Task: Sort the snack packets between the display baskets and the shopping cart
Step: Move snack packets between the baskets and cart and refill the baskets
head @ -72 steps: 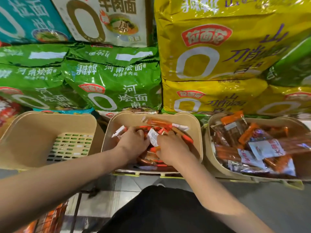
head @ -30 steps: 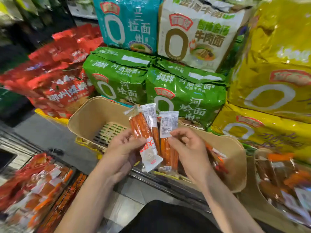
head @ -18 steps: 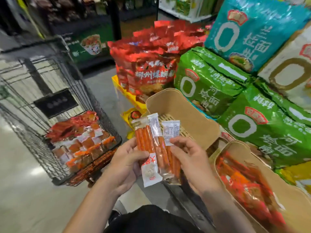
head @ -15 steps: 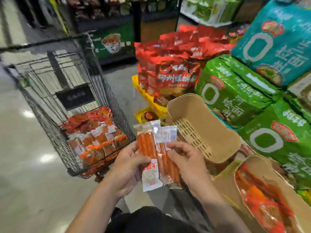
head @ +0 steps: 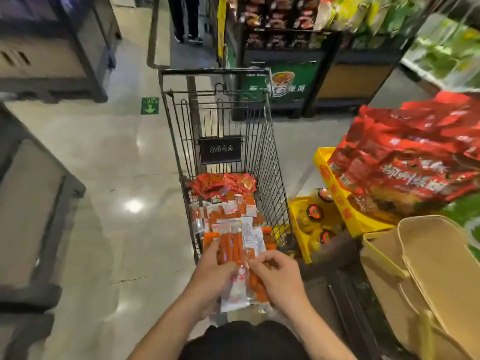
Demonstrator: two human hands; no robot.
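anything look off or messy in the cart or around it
Nothing stands out as spilled or damaged. The snack packets lie loosely heaped in the shopping cart, red ones at the far end, orange ones nearer. Both hands, left and right, hold a bunch of sausage packets over it.

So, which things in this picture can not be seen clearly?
Head view only:
- How many snack packets the left hand and right hand hold: they overlap, and fingers cover their middle.
- Packets at the bottom of the shopping cart: buried under the upper ones.
- The beige basket: cut off by the right edge, its inside not shown.
- Small print on the packets: blurred.
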